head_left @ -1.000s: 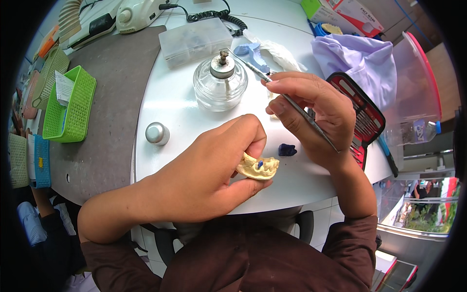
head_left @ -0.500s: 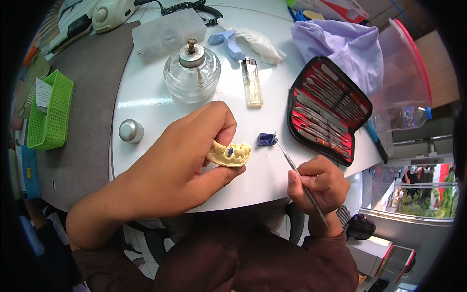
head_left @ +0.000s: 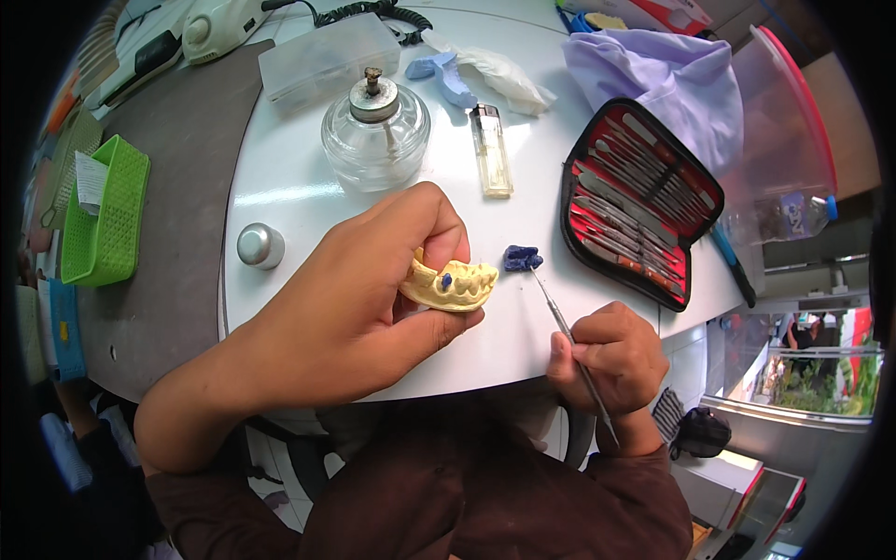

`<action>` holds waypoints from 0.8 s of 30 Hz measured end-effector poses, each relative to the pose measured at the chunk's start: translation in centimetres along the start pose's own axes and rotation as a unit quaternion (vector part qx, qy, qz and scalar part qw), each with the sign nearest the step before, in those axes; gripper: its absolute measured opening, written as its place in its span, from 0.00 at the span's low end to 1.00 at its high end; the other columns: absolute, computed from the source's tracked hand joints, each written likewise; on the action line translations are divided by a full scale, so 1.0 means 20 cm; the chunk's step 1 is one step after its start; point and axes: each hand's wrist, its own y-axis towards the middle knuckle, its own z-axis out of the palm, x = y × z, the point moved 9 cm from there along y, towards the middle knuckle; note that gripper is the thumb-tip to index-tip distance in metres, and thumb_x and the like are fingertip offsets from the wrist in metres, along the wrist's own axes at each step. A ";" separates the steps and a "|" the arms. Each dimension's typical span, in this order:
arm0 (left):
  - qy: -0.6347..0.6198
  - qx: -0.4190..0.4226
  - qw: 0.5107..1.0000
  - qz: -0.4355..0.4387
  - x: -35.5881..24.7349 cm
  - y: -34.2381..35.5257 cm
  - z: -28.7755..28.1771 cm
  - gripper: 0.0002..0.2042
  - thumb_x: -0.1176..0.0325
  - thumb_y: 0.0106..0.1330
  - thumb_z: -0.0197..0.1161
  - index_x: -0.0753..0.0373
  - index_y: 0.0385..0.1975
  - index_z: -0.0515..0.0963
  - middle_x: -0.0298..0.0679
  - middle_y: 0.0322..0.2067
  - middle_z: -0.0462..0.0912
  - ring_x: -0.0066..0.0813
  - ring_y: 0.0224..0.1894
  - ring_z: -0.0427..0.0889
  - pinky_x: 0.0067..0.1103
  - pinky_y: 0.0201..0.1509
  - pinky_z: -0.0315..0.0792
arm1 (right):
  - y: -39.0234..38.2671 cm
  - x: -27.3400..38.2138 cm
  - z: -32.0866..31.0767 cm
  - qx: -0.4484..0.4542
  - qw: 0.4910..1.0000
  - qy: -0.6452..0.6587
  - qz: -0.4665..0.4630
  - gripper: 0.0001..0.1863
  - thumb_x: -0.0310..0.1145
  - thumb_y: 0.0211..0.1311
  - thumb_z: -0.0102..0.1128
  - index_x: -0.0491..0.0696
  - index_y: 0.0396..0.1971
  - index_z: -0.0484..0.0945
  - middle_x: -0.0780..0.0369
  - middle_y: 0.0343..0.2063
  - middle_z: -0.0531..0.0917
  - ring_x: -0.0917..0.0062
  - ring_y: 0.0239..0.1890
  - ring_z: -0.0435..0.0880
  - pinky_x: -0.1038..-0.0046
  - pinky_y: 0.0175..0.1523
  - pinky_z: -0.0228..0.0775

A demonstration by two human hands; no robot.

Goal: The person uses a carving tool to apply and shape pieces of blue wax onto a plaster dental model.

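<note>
Dental cast (head_left: 453,297), cream with a blue spot (head_left: 446,280) on one tooth, is held above the counter (head_left: 504,345), the left hand (head_left: 359,299) pinching it between thumb and bent fingers. A second ago the metal instrument (head_left: 553,308) was raised by the glass burner (head_left: 378,145); now its tip appears to touch the dark blue lump (head_left: 521,259), so work seems to have shifted there. The right hand's (head_left: 609,353) grip is closed, pinching the shaft.
</note>
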 end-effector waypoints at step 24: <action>-0.216 0.102 0.968 0.076 -0.07 -0.04 0.07 0.25 0.75 0.47 0.65 0.71 0.49 0.73 0.37 0.36 0.76 0.21 0.37 0.75 0.17 0.40 0.69 | 0.45 -0.11 0.19 0.047 0.824 0.528 0.198 0.22 0.33 0.57 0.74 0.50 0.24 0.62 0.62 0.14 0.74 0.50 0.41 0.88 0.54 0.47 0.85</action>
